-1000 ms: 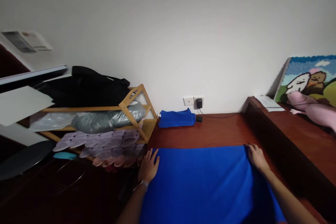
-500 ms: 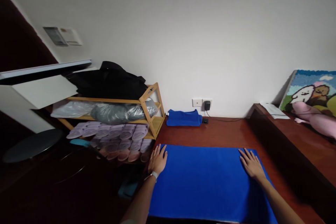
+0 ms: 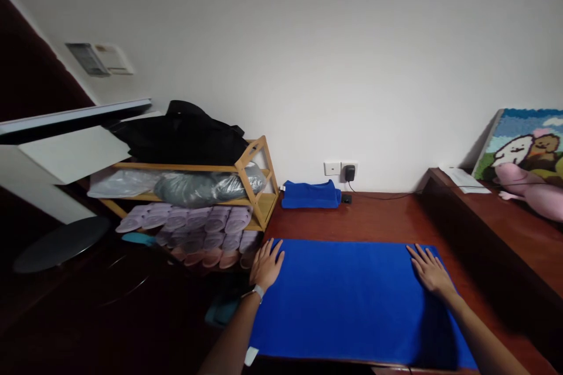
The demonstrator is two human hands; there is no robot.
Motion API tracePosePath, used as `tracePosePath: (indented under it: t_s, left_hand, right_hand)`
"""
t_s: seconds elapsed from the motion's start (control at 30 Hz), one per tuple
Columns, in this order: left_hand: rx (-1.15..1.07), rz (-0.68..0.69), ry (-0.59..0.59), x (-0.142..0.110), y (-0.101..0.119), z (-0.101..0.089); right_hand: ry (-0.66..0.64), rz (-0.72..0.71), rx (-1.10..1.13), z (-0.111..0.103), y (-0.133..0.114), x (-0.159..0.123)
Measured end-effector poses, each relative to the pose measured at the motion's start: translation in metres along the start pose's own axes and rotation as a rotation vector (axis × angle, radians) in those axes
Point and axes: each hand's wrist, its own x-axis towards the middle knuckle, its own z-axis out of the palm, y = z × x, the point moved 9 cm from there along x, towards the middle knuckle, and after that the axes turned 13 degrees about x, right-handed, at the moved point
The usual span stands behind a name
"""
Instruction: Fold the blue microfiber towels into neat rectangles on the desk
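Observation:
A blue towel (image 3: pixel 352 299) lies spread flat on the reddish-brown wooden table (image 3: pixel 369 225), with a white tag at its near left corner. On its far left corner rests my left hand (image 3: pixel 267 266), palm down with fingers apart. My right hand (image 3: pixel 431 272) lies flat near the far right corner, fingers spread. Neither hand grips anything. Behind the spread towel, against the wall, sits a folded blue cloth (image 3: pixel 311 195).
At left stands a wooden shoe rack (image 3: pixel 259 187) holding lilac slippers (image 3: pixel 215 220) and a black bag (image 3: pixel 185 137). A black plug (image 3: pixel 349 173) sits in the wall socket. On the raised ledge at right are a pink plush toy (image 3: pixel 532 190) and a picture (image 3: pixel 528 140).
Both hands stay flat on the towel in nearly the same places. The view has shifted slightly, and the white tag at the towel's near left corner now shows.

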Motion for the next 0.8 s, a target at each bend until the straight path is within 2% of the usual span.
tracePosePath:
  t_s: [0.07,0.13,0.2,0.27,0.33,0.4,0.43,0.5,0.57,0.63,0.7,0.8]
  left_hand:
    - [-0.003,0.005,-0.001,-0.001,0.002,0.001]
    - [-0.004,0.003,-0.008,-0.001,0.003,0.002]
    - [-0.009,-0.009,-0.024,-0.001,0.003,0.004]
    - [-0.019,-0.020,-0.033,-0.001,0.001,0.006]
    - [-0.031,-0.021,-0.028,-0.001,0.000,0.009]
    - [-0.032,-0.017,-0.017,-0.001,-0.001,0.010]
    - [-0.027,-0.014,-0.015,0.000,-0.002,0.011]
    - [-0.012,-0.009,-0.018,0.000,-0.003,0.012]
    - [0.000,-0.006,-0.029,0.001,-0.003,0.012]
    - [0.012,-0.010,-0.044,0.002,-0.003,0.011]
    - [0.030,-0.013,-0.056,0.003,-0.003,0.011]
    - [0.057,-0.009,-0.059,0.004,-0.002,0.012]
  right_hand:
    - [0.045,0.023,-0.017,-0.007,-0.014,0.000]
    - [0.098,0.008,-0.031,-0.007,-0.047,0.003]
    - [0.114,-0.076,-0.033,0.008,-0.104,0.005]
    - [0.078,-0.219,-0.008,0.036,-0.181,0.002]
    - [0.011,-0.385,0.111,0.068,-0.263,-0.008]
    - [-0.107,-0.459,0.201,0.101,-0.329,-0.019]
    - [-0.168,-0.464,0.230,0.115,-0.352,-0.023]
    - [-0.251,-0.447,0.267,0.134,-0.376,-0.027]
    - [-0.263,-0.426,0.279,0.137,-0.372,-0.025]
    - [-0.230,-0.398,0.249,0.129,-0.343,-0.018]
    - [-0.191,-0.335,0.171,0.114,-0.292,-0.009]
    - [-0.133,-0.202,0.021,0.082,-0.189,0.005]
